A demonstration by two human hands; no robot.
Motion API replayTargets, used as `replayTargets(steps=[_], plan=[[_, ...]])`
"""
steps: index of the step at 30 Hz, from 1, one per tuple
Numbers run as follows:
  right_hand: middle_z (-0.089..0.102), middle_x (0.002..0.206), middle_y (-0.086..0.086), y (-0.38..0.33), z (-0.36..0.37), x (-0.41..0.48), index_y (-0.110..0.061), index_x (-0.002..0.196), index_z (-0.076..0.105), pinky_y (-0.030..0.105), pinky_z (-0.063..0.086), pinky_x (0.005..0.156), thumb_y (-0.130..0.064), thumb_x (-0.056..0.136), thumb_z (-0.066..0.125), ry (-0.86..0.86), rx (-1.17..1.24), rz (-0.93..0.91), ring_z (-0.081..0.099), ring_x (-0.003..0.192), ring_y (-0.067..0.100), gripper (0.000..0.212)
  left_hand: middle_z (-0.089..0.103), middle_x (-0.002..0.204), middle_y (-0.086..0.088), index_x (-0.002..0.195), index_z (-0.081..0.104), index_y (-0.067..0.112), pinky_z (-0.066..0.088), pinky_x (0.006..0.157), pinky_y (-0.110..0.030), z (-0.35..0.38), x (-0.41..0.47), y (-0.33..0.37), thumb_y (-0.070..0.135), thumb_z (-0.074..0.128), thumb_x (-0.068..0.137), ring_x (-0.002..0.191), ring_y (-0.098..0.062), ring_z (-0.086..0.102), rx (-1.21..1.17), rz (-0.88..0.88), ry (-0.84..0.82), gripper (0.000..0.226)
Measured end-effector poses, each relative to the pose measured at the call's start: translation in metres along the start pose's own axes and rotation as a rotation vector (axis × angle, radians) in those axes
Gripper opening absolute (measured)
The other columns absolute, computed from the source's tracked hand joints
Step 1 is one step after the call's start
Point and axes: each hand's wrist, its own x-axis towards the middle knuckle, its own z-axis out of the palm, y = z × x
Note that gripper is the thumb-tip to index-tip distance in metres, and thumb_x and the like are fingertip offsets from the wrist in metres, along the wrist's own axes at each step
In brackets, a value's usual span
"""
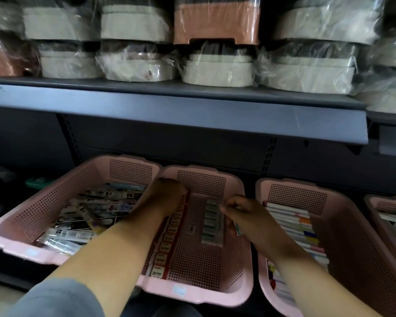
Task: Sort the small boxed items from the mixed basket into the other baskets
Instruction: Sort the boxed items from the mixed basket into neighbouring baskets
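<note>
- Your left hand (167, 197) sits at the far end of the red boxes (167, 243). These stand on edge in one line along the left wall of the middle basket (192, 291).
- The fingers bend down out of sight behind the knuckles, so you cannot tell whether they pinch a box or only steady the line. Steadying seems likelier, since a row on edge tips without a stop.
- Your right hand (240, 213) is curled round a small box (238, 228), with a green edge showing below the palm. It hovers just beside the grey boxes (212, 223), a second line down the basket's middle, and probably belongs there.
- The mixed basket (21, 248) lies to the left, its rim against the middle one's, and holds a loose jumble.
- The right basket (352, 225) holds stacked marker packs (295, 220), one kind per line.
</note>
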Motion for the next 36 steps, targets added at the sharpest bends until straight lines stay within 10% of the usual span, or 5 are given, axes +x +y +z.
replayTargets(steps=[24,29,36], plan=[[0.062,0.065,0.011,-0.004,-0.002,-0.007,-0.007,0.09,0.065,0.021,0.043,0.054,-0.008,0.094,0.056,-0.025,-0.033,0.003,0.057,0.056,0.015,0.01,0.075,0.077,0.017,0.086,0.079,0.037,0.053,0.063,-0.026,-0.003,-0.014,0.008,0.032,0.056,0.092,0.064,0.003,0.069,0.224,0.277,0.022,0.024],[0.065,0.082,0.007,-0.009,-0.009,-0.011,-0.015,0.099,0.065,0.019,0.046,0.062,0.007,0.083,0.044,-0.075,-0.01,0.031,0.06,0.071,0.012,0.034,0.071,0.107,0.01,0.107,0.077,0.033,0.049,0.087,-0.027,-0.008,0.008,0.009,0.034,0.067,0.094,0.106,-0.013,0.065,0.67,0.427,0.004,0.017],[0.072,0.108,0.004,-0.009,-0.002,-0.001,-0.033,0.12,0.058,0.032,0.06,0.077,0.015,0.088,0.055,-0.077,0.204,0.024,0.072,0.094,0.017,0.058,0.071,0.101,0.025,0.11,0.072,0.047,0.053,0.091,-0.026,-0.011,-0.041,0.04,0.046,0.068,0.092,0.095,0.008,0.061,0.661,0.728,-0.021,0.018]])
